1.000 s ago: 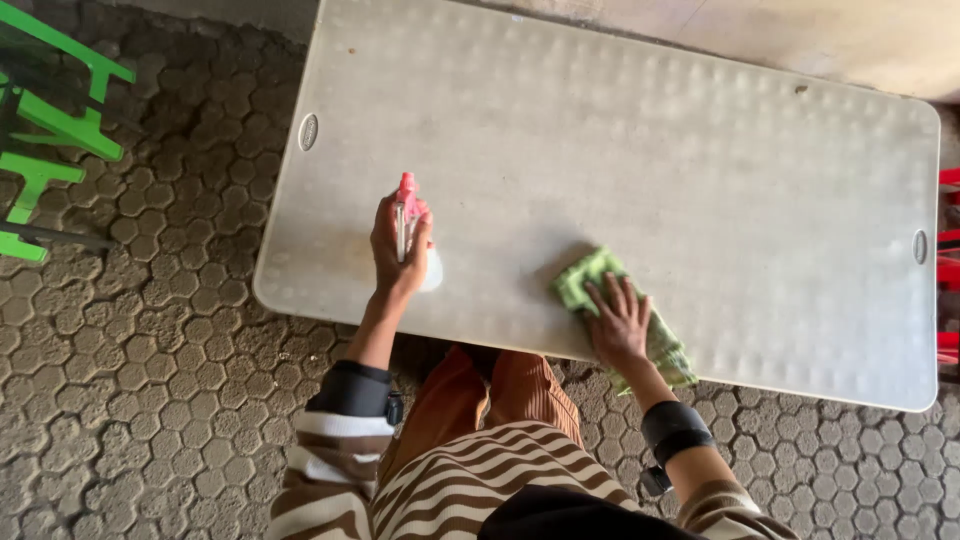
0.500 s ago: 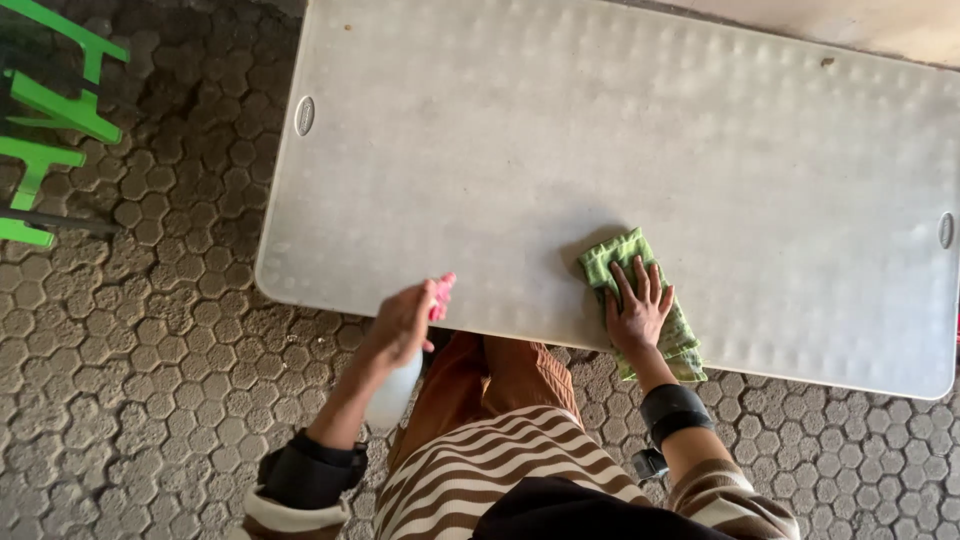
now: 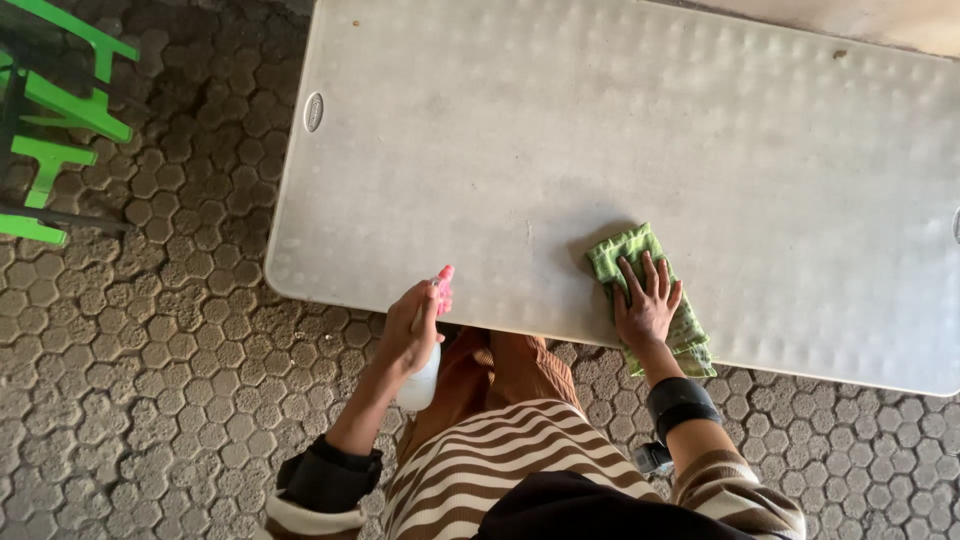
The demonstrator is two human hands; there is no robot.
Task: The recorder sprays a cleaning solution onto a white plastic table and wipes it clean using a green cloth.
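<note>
Hexagonal paving stones (image 3: pixel 150 330) surround a long grey counter (image 3: pixel 620 150), with green furniture (image 3: pixel 60 110) off to one side. On the counter's near edge, the right hand (image 3: pixel 648 300) presses spread fingers on a green cloth (image 3: pixel 640 265). Beside the edge, the left hand (image 3: pixel 410 330) grips a spray bottle (image 3: pixel 425 375).

Soft, even daylight lights the scene, brightest at the upper right. The green cloth (image 3: pixel 650 290) casts a faint shadow leftward. Focus is sharp, with slight edge distortion.

One table (image 3: pixel 700 120), one cloth (image 3: pixel 615 255) (green), one spray bottle (image 3: pixel 425 375).
</note>
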